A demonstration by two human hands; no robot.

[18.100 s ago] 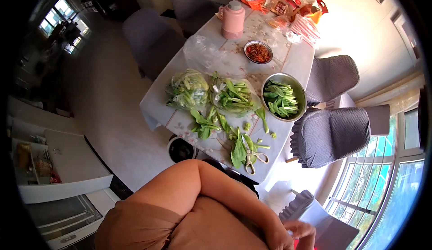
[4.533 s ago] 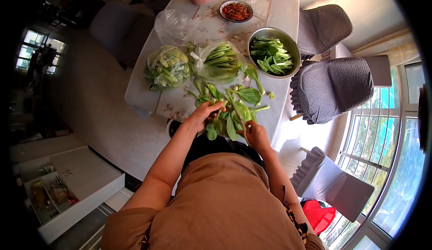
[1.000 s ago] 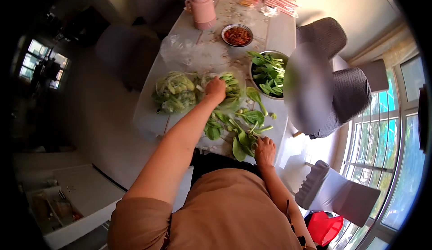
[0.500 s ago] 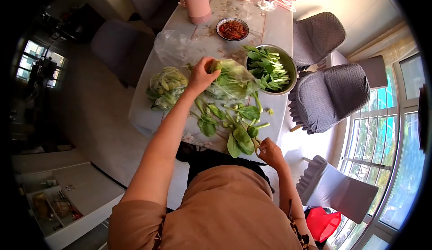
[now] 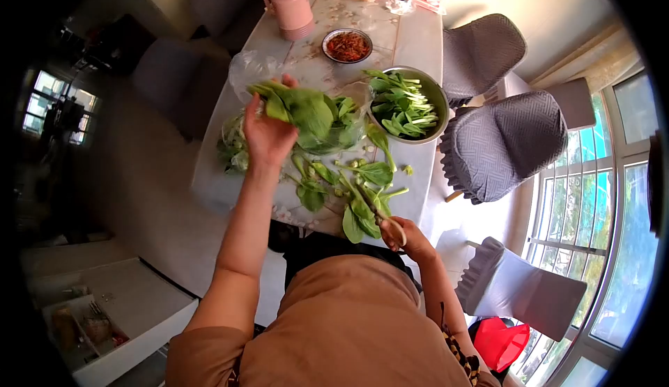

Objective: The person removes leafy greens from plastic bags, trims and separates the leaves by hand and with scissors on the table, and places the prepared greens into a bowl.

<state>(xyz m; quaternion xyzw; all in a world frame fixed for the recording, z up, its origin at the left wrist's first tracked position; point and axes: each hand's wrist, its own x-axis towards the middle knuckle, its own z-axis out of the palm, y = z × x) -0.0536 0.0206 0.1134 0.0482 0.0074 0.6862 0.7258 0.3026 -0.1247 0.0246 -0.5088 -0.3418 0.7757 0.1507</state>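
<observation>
Head view: the 2 hands are staying out of contact, the left hand (image 5: 270, 136) clasping a bunch of greens (image 5: 306, 114) above the table's (image 5: 416, 160) left half, the right hand (image 5: 412, 239) gripping the scissors (image 5: 400, 229) at the near edge, toward the right corner; blade opening: cannot tell. Risk (judged): loose leaves (image 5: 361, 214) are crowding the blades, so fingers reaching in blind could get nicked; a brushing forearm could sweep leaves off the near edge. Surface: pale, flower-printed; a metal bowl (image 5: 437, 100) is sitting by the right edge. Room: 2 patterned chairs (image 5: 505, 146) are flanking that edge, a window (image 5: 633, 209) lighting them.
</observation>
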